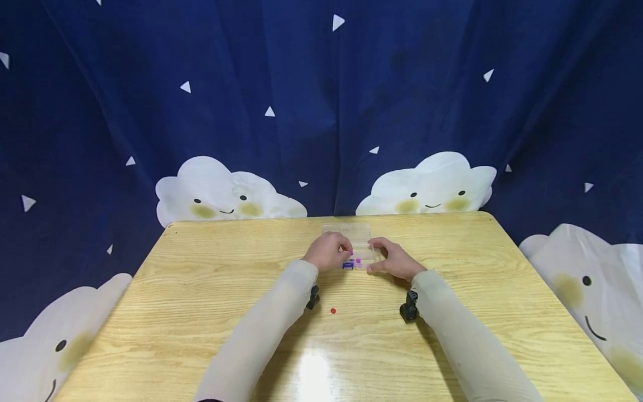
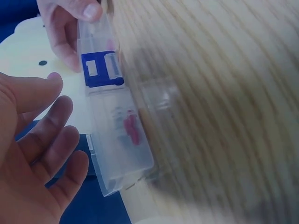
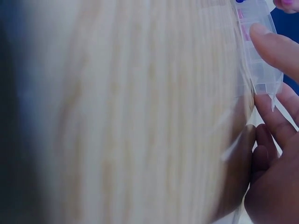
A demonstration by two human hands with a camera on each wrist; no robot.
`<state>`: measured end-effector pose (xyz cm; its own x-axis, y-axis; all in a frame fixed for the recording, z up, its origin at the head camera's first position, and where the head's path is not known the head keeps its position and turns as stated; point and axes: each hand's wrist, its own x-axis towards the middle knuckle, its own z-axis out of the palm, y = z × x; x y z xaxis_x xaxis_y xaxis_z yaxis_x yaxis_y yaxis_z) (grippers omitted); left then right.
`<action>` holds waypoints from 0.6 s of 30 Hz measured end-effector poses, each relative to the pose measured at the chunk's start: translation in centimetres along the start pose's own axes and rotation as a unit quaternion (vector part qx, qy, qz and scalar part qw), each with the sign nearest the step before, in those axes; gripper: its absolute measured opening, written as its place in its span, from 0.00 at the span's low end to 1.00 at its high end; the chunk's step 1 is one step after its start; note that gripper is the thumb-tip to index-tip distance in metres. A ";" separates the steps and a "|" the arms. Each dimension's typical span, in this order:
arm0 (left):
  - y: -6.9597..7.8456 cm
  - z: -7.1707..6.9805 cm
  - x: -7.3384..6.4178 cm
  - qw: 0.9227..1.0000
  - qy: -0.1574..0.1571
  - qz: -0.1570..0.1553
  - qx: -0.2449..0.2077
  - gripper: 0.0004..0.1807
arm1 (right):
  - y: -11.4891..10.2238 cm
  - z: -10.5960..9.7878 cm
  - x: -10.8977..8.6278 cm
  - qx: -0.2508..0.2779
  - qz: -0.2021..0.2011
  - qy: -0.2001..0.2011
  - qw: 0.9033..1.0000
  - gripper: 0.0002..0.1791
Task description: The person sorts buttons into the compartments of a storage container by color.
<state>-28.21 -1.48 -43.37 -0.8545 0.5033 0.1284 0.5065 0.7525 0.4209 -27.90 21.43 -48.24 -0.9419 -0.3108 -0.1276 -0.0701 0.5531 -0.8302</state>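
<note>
A clear plastic box [image 1: 361, 255] with small compartments stands near the table's far edge, its lid [image 1: 346, 228] laid back behind it. On its near side is a blue latch [image 2: 103, 69]. Pink pieces [image 2: 132, 127] show through the cloudy wall, too blurred to name. My left hand [image 1: 328, 251] is over the box's left part, thumb and forefinger pinching a small purple-pink piece [image 2: 54, 76]. My right hand [image 1: 397, 261] grips the box's right end, thumb [image 3: 271, 44] on the near wall and fingers around the end.
A small round red piece [image 1: 333, 311] lies on the wooden table [image 1: 201, 312] between the forearms. A dark blue curtain [image 1: 321, 100] with white clouds hangs behind the table. Black cameras [image 1: 409, 307] sit on both wrists.
</note>
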 end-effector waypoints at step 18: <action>1.0 1.4 1.0 1.000 -0.005 -0.010 0.006 0.04 | -0.2 -0.1 -0.1 -0.001 0.016 -0.001 1.000 0.45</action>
<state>-28.38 0.35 -44.09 -0.8637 0.4915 0.1111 0.4901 0.7679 0.4125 -27.83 21.42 -48.00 -0.9429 -0.2952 -0.1545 -0.0413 0.5637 -0.8250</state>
